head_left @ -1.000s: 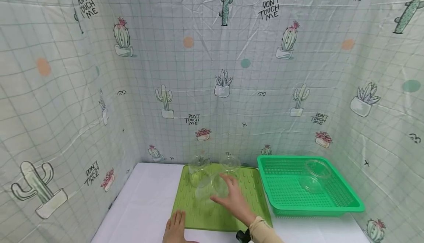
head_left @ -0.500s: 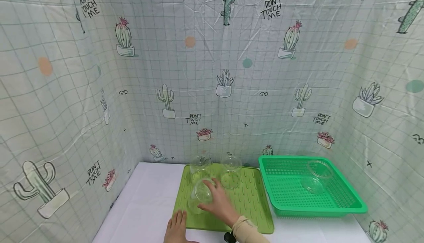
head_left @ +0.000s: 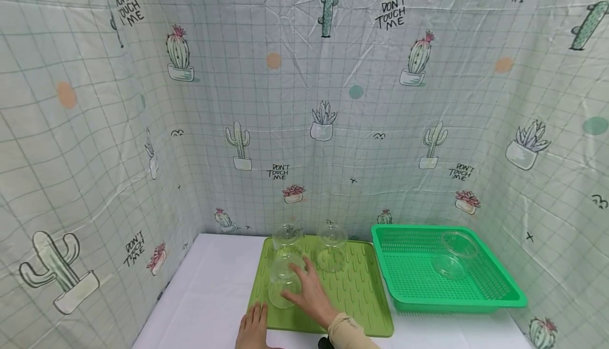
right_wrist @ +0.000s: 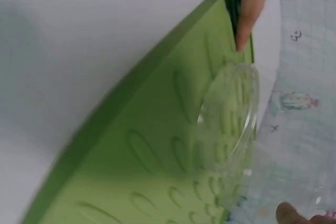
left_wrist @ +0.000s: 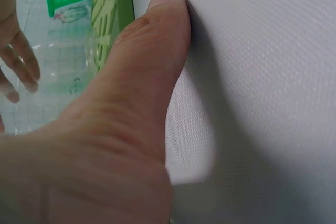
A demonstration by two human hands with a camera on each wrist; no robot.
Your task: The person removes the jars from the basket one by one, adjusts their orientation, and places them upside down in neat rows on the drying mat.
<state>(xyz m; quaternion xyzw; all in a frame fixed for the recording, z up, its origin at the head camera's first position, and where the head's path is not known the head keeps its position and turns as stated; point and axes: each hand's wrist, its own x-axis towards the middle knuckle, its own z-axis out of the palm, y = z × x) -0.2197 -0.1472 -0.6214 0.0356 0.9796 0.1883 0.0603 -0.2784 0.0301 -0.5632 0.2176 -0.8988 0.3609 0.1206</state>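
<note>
Fingers of my right hand (head_left: 311, 297): loosely spread and released, just beside the near cup; whether they touch, I cannot tell.
Near cup (head_left: 279, 280): on the left of the green mat (head_left: 354, 299).
My left hand (head_left: 252, 328): flat, at the mat's near left corner.
Basket (head_left: 457, 303): right of the mat.

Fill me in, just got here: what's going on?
Someone is setting up clear cups on a green ridged mat. Their right hand is curved beside the near clear cup, which stands on the mat; I can't tell if the grip touches it. Their left hand lies at the mat's near left corner, thumb on the white tabletop. Two more cups stand at the mat's far side; a fourth cup sits in the green basket.
</note>
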